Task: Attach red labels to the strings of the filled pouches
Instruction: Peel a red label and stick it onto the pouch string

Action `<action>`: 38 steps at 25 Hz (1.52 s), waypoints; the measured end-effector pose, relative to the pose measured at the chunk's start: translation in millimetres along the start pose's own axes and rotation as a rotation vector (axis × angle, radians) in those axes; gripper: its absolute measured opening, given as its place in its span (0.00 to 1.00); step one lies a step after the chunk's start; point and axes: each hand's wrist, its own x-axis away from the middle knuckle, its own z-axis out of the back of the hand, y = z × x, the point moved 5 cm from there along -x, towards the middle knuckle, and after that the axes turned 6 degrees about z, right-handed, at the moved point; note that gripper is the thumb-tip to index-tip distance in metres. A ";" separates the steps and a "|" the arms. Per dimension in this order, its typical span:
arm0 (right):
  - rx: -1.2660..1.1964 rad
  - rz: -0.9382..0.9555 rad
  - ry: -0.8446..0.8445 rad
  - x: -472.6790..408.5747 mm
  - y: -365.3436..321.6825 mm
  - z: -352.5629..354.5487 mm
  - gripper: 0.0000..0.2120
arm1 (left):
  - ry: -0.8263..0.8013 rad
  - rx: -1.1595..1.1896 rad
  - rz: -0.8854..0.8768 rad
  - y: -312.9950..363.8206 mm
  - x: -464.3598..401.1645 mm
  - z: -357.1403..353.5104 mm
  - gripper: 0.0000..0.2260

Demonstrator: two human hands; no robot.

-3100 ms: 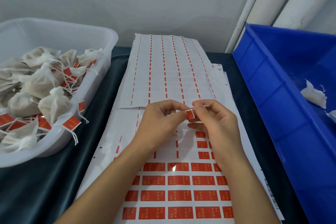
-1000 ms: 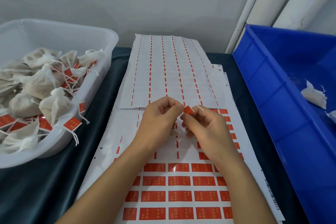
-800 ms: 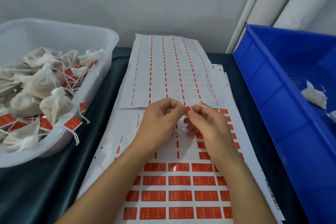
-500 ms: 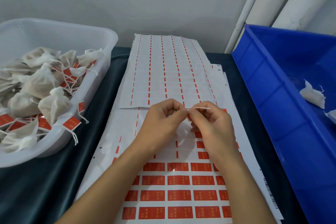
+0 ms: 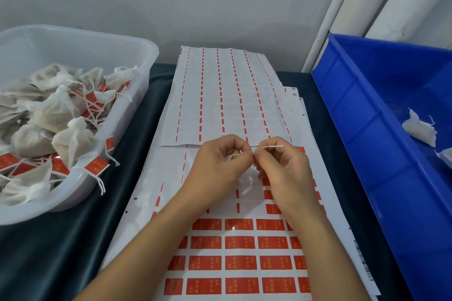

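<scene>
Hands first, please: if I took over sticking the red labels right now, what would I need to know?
Left hand and right hand meet over the label sheet, together pinching a white string with a red label barely showing between the fingertips.
Its pouch is hidden under the hands.
Done: labelled pouches fill the clear tub on the left.
Left: finish pressing this label, drop the pouch in the tub, then peel another. Rows of labels remain. The blue bin on the right holds a few white pieces.

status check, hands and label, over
Left hand and right hand both pinching at the string, fingertips together. Red label barely showing between the fingertips. Label sheet below, nothing in the way.
</scene>
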 end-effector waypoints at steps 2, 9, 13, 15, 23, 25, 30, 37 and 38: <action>-0.063 -0.008 -0.001 0.4 -1.5 -0.6 0.06 | 0.012 0.012 0.015 -0.4 -0.2 -0.1 0.08; 0.001 0.000 0.011 -1.0 1.1 0.2 0.09 | -0.009 0.010 0.007 -1.0 -0.2 -1.0 0.08; -0.047 0.002 0.004 -0.2 -0.9 0.0 0.07 | -0.012 0.006 -0.015 -1.5 0.3 -0.9 0.07; -0.017 0.001 0.000 -0.2 0.4 0.4 0.06 | -0.006 -0.008 -0.018 -2.6 0.7 -2.1 0.07; 0.036 -0.037 0.068 -1.8 4.1 5.8 0.04 | 0.026 -0.125 -0.089 1.8 -6.3 18.8 0.01; 0.043 -0.061 0.086 -1.4 4.4 7.3 0.03 | 0.011 -0.271 -0.092 0.3 -9.0 26.2 0.02; 0.051 -0.070 0.076 1.3 -2.9 7.5 0.05 | 0.051 -0.512 -0.178 4.1 -9.2 36.5 0.04; 0.140 0.049 -0.055 2.4 -24.0 1.0 0.09 | 0.112 -0.414 -0.345 37.6 3.2 37.3 0.05; 0.132 0.055 -0.094 1.8 -30.2 -4.1 0.15 | 0.130 -0.418 -0.373 45.6 3.9 41.1 0.05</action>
